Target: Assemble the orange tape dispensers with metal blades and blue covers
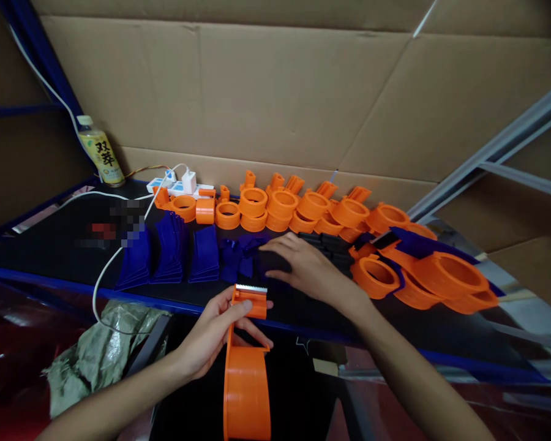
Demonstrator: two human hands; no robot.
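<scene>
My left hand (218,334) is closed around the top of an orange tape dispenser (248,392), thumb near its serrated metal blade (251,288). The dispenser's ring hangs down in front of the table edge. Over the table my right hand (298,263) stretches out with curved fingers apart and nothing visible in them. Its fingertips are by a small pile of blue plastic pieces (239,257); whether they touch it I cannot tell. Left of that pile stand stacks of curved blue plates (204,254). Black strips (328,248) lie behind the right hand, partly hidden.
Rows of orange dispensers (282,205) line the back, with more orange dispensers (452,275) at the right. A white power strip (202,189) with a loose white cable (101,275) lies left of them. A drink bottle (101,153) stands in the far left corner. Cardboard (257,92) walls the back.
</scene>
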